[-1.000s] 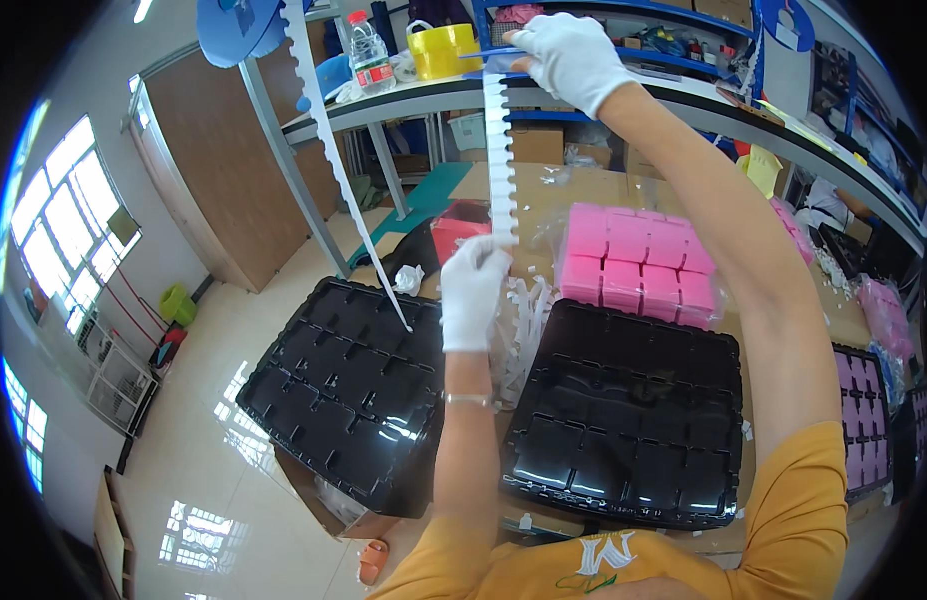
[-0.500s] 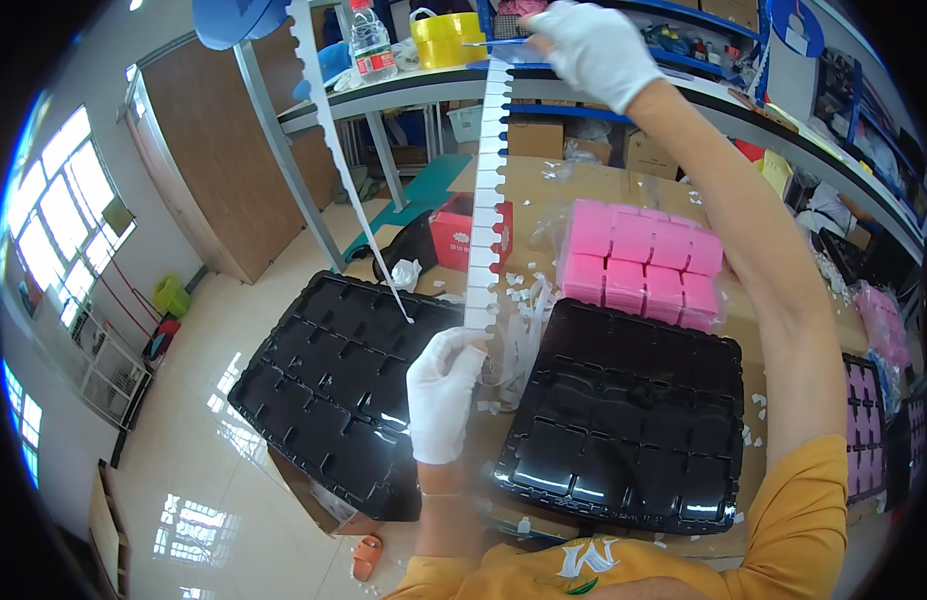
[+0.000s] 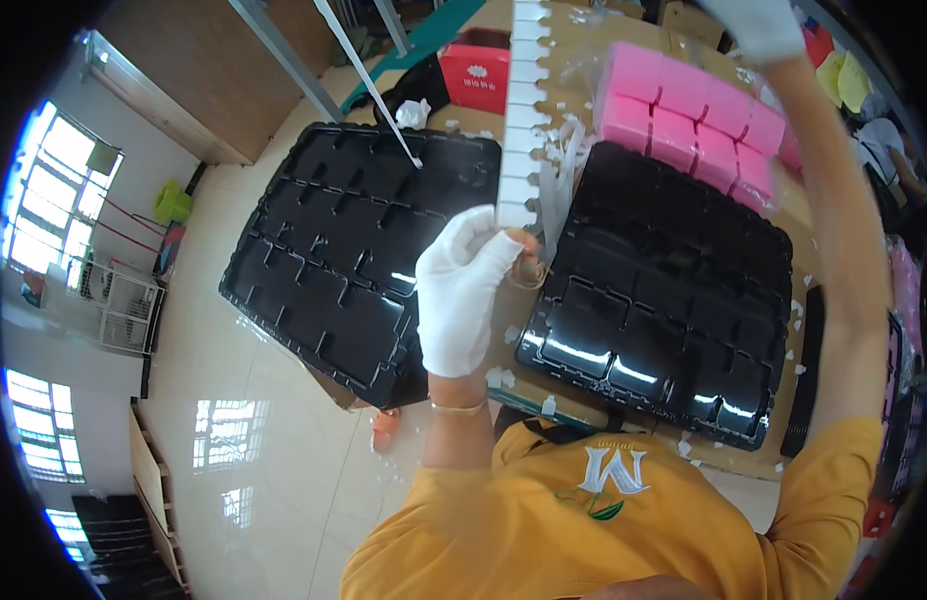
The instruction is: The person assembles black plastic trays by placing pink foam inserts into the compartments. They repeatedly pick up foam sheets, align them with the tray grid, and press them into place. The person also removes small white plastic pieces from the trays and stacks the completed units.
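My left hand [image 3: 461, 290], in a white glove with bare fingertips showing, is closed on the lower end of a long white notched strip [image 3: 523, 110]. The strip runs away from me and leaves the picture at the top. At the top right is my right hand [image 3: 758, 28], also white-gloved, blurred and partly cut off; its fingers cannot be made out. Beneath and beside my left hand lie two black plastic trays with moulded compartments, the left tray [image 3: 323, 245] and the right tray [image 3: 673, 270]. A clear curled piece [image 3: 528, 272] hangs by my left fingertips.
Pink wrapped blocks [image 3: 683, 110] sit beyond the right tray. A red box [image 3: 475, 75] and crumpled white paper [image 3: 413, 113] are behind the left one. A thin white strip [image 3: 368, 80] hangs down over the left tray. White scraps litter the cardboard surface [image 3: 583, 400].
The view has tipped downward, so the trays appear higher. My right hand has swung to the right, away from the strip's far part. My left hand still grips the strip's lower end.
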Tool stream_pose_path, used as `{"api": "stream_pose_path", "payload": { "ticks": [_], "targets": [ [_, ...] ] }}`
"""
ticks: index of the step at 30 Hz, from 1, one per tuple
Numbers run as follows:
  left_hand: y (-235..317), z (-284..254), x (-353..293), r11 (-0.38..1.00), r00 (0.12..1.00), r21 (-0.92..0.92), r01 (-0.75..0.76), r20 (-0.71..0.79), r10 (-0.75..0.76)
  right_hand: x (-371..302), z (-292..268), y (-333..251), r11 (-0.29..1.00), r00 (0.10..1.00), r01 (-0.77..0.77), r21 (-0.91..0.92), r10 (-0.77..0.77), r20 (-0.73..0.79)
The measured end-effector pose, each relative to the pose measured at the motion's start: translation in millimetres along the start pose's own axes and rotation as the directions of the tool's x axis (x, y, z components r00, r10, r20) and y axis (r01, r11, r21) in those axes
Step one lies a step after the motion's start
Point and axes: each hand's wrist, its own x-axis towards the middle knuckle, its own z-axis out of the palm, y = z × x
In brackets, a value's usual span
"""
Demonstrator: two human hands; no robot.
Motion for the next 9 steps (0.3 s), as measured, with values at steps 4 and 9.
{"api": "stream_pose_path", "payload": {
  "ticks": [4, 9],
  "targets": [
    [-3, -2, -2, 1.0, 0.999, 0.005, -0.01, -0.036, 0.01, -134, 35, -44, 0.539, 0.747, -0.658, 0.526, 0.378, 0.547],
    [-13, 7, 5, 0.999, 1.0, 0.052, 0.007, -0.029, -0.005, -172, 47, -80, 0.198, 0.397, -0.918, 0.344, 0.474, 0.786]
  ]
}}
